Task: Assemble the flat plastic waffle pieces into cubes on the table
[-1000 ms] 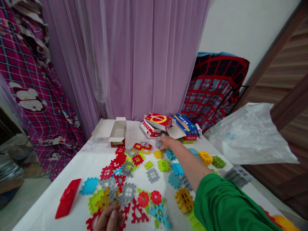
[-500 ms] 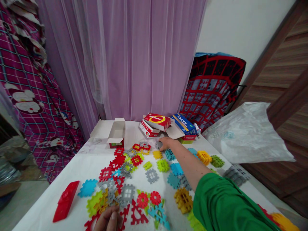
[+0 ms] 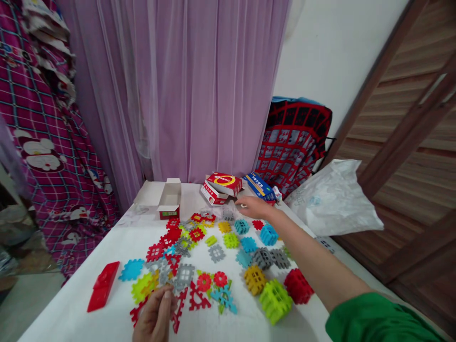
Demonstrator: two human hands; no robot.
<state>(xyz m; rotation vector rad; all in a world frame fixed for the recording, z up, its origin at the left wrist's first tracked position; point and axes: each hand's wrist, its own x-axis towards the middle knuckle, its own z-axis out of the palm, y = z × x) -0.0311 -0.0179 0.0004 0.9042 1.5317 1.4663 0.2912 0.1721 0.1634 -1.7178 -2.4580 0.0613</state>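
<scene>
Low in the picture my left hand (image 3: 154, 313) is closed, thumb pressed to curled fingers; whatever it holds, if anything, is hidden. Beside it lie red triangular pieces (image 3: 198, 297), a grey window-shaped piece (image 3: 185, 275) and a yellow-green piece (image 3: 141, 288). Far out across the table, my right hand (image 3: 252, 207) has its thumb and fingers drawn together, and I cannot make out anything between them. Just left of those fingertips is a grey toothed piece (image 3: 227, 215), with something like clear plastic around it. A teal block (image 3: 242, 226) and a yellow piece (image 3: 224, 227) lie nearer.
Red-and-white boxes (image 3: 224, 183), a blue box (image 3: 259, 186) and an opened box (image 3: 170, 202) line the back. Several assembled blocks, including a lime one (image 3: 275, 301) and a red one (image 3: 298, 286), stand at right. A white plastic bag (image 3: 335, 202) bulges at the right edge.
My right hand has moved off the grey piece, toward the boxes. My left hand has come further into view. The view has turned right, showing more blocks at the right.
</scene>
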